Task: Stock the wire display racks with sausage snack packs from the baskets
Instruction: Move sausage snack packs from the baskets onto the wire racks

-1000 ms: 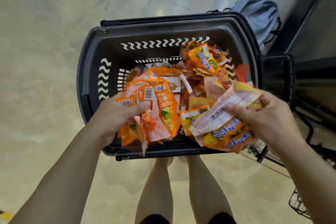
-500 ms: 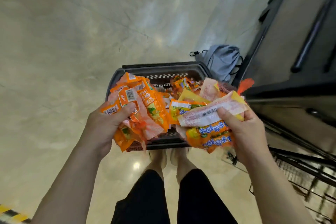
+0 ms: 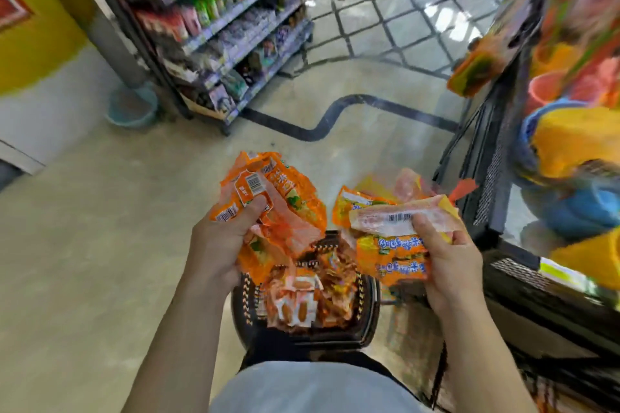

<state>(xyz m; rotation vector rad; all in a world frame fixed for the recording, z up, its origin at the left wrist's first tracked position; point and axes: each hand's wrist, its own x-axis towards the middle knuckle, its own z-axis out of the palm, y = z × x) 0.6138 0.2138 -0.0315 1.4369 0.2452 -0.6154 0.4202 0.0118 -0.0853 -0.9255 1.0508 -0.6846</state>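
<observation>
My left hand [image 3: 219,245] grips a bunch of orange sausage snack packs [image 3: 285,198], thumb over a barcode label. A second bunch of orange and yellow packs [image 3: 392,255] is held in my right hand [image 3: 449,261], with a pink pack [image 3: 402,220] pinched on top under the thumb. Both bunches hang above a black plastic basket [image 3: 367,315] on the floor, which still holds several loose packs [image 3: 312,295]. To the right stands a black wire display rack [image 3: 493,184], blurred, with colourful goods in it.
A stocked shelf unit [image 3: 228,27] stands at the upper left beside a grey pole and a teal floor basin [image 3: 132,107]. A yellow wall lies far left. Beige floor stretches left of the basket; tiled paving lies beyond a dark curved border line.
My head has lifted: the view swung from straight down on the basket up toward the shop. Both hands rose with their bunches of packs, well above the basket.
</observation>
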